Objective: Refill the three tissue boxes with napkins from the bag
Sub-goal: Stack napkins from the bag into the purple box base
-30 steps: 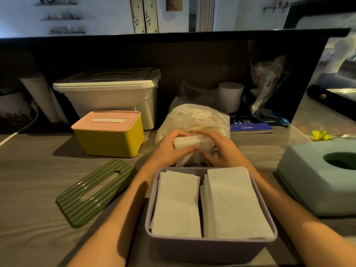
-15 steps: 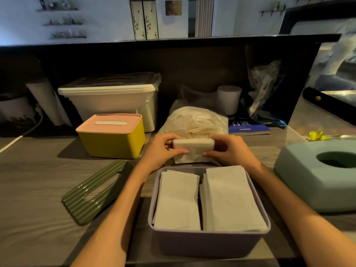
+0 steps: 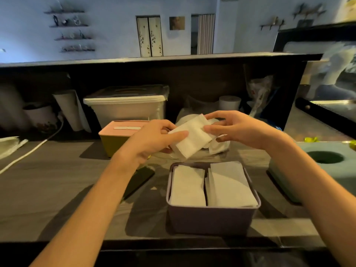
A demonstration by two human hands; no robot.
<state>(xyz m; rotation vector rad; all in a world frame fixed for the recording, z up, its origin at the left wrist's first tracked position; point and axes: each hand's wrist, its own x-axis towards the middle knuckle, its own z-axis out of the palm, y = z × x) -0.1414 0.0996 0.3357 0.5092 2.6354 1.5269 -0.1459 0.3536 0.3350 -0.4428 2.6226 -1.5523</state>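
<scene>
Lifted clear of the crinkled plastic bag (image 3: 194, 120) since a moment ago, the thick white napkin stack (image 3: 189, 138) now tilts in the air above the counter (image 3: 48, 180), behind the open lavender box (image 3: 212, 218). Left hand (image 3: 152, 141) grips its lower end, thumb across the soft top face and fingers beneath, while right hand (image 3: 237, 128) pinches the upper end with loosely spread fingers. Two flat napkin piles (image 3: 210, 185) lie side by side in that box; the pink-lidded yellow box (image 3: 115, 137) sits closed behind.
</scene>
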